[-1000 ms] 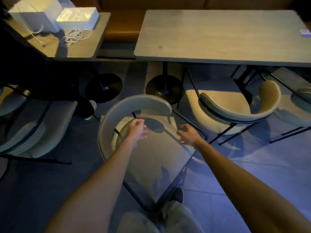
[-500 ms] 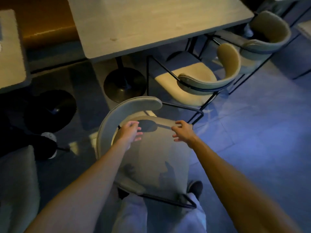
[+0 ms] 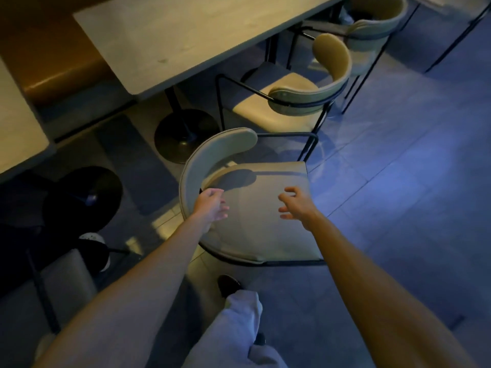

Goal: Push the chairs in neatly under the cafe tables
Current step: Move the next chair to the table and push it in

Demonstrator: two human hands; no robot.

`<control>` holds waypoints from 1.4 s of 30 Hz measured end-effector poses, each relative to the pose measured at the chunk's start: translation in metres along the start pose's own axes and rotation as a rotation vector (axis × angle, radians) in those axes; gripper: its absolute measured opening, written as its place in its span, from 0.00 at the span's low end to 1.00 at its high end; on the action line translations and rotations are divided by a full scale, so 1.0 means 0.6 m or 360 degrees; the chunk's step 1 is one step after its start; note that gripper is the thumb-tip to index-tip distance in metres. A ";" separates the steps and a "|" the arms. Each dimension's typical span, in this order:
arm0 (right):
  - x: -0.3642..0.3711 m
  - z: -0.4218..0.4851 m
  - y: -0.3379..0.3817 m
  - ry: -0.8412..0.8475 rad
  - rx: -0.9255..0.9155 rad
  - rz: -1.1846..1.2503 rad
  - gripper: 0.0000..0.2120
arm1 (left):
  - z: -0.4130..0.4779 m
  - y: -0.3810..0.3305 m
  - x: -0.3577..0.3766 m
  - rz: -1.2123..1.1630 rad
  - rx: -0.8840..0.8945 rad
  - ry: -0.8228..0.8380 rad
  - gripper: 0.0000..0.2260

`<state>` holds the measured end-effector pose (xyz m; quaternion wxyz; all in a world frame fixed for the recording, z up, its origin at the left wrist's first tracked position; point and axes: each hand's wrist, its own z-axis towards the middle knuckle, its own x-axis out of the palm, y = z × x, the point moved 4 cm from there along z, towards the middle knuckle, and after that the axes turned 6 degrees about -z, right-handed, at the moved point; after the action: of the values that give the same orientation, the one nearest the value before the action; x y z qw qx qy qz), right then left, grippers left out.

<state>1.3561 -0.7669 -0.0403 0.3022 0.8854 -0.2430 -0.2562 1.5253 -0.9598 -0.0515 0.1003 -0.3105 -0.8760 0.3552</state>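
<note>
A pale cushioned chair (image 3: 255, 208) with a curved backrest and black metal frame stands on the floor, clear of the long grey cafe table (image 3: 186, 33) and turned sideways to it. My left hand (image 3: 211, 205) hovers at the inner edge of the backrest, fingers loosely curled, holding nothing. My right hand (image 3: 297, 205) is spread open above the seat cushion, fingers apart. Both arms reach forward over the chair.
A second pale chair (image 3: 300, 96) sits partly under the long table, a third (image 3: 372, 30) behind it. Round black table bases (image 3: 186, 134) (image 3: 82, 197) stand on the floor. Another table edge (image 3: 18, 123) and chair (image 3: 61, 282) lie at left. Open tiled floor spreads to the right.
The view has swung left to right and the chair now looks turned, its seat pointing right. Both hands have come off the chair and opened above the seat.
</note>
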 end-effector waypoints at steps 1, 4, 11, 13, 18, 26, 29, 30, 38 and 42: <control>0.005 -0.009 -0.008 -0.0012 0.0002 0.0039 0.22 | -0.007 0.002 -0.001 -0.0004 0.0022 0.0014 0.10; 0.034 -0.044 -0.044 -0.0005 0.0071 0.0110 0.23 | -0.031 0.015 -0.012 0.0017 0.0042 0.0071 0.10; 0.123 -0.115 -0.128 0.0048 0.0234 0.0226 0.21 | -0.039 0.025 -0.088 0.0218 0.0048 -0.0024 0.08; 0.142 -0.125 -0.137 0.0036 0.0260 0.0163 0.16 | -0.030 0.011 -0.103 0.0303 0.0099 -0.0051 0.09; 0.179 -0.135 -0.125 -0.0099 0.0292 0.0132 0.09 | 0.003 -0.029 -0.124 0.0603 0.0272 -0.0055 0.09; 0.283 -0.149 -0.136 -0.0368 0.0652 0.0365 0.18 | 0.059 -0.035 -0.179 0.0786 0.0136 -0.0151 0.22; 0.323 -0.143 -0.148 -0.0431 0.0833 0.0556 0.21 | 0.084 -0.028 -0.181 0.0759 -0.0023 -0.0046 0.28; 0.338 -0.142 -0.148 -0.0378 0.0902 0.0692 0.22 | 0.093 -0.025 -0.179 0.0735 -0.0070 -0.0013 0.29; 0.414 -0.094 -0.131 -0.0228 0.0998 0.1620 0.29 | 0.157 -0.010 -0.158 0.0511 -0.0135 -0.0051 0.32; 0.452 -0.065 -0.112 -0.0297 0.0937 0.2088 0.22 | 0.202 -0.026 -0.161 0.0445 -0.0182 -0.0040 0.29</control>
<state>1.6016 -0.8624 -0.1413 0.1206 0.5765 -0.8079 -0.0206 1.5457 -1.0959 -0.1245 0.0210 -0.4301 -0.8442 0.3193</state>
